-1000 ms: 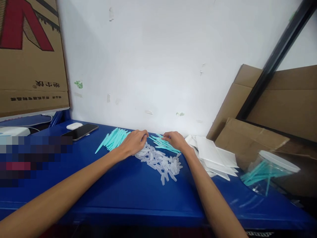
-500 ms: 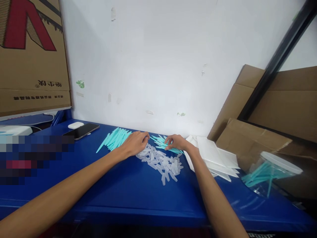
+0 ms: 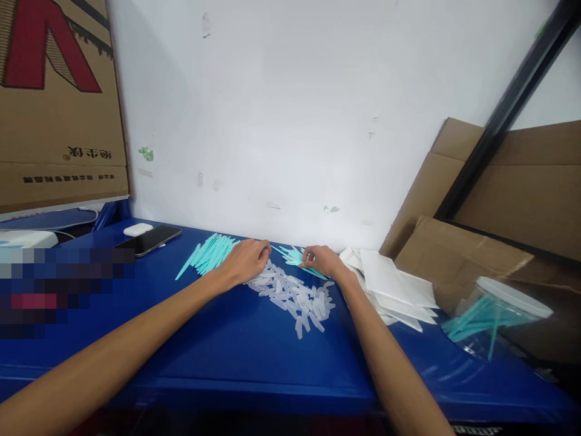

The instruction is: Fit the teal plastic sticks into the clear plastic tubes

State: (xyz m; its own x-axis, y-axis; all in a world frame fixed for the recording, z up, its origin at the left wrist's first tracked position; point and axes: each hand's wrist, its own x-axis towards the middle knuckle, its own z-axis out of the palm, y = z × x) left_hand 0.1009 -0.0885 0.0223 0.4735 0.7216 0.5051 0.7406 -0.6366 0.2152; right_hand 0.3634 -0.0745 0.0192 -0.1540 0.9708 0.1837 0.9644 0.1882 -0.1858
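Note:
My left hand (image 3: 249, 260) is closed, thumb and fingers curled together above the left end of the translucent white cap-like pieces (image 3: 299, 298). What its fingertips hold is too small to make out. Behind its wrist lies a heap of slim teal sticks (image 3: 211, 253), partly covered by the hand. My right hand (image 3: 321, 260) reaches into a second, fanned group of teal sticks (image 3: 290, 254), its thumb and forefinger pinched on a stick there. The palm hides the right part of this group.
White flat packets (image 3: 394, 281) lie right of my right hand. A clear jar (image 3: 494, 321) with teal sticks rests tilted at the far right, beside cardboard (image 3: 463, 248). A phone (image 3: 158, 240) and a white case (image 3: 137, 229) are at the back left. The wall (image 3: 281, 121) bounds the blue table (image 3: 218, 357).
My right hand has shifted slightly left into the teal sticks, and its thumb and forefinger have come closer together. The left hand has barely moved.

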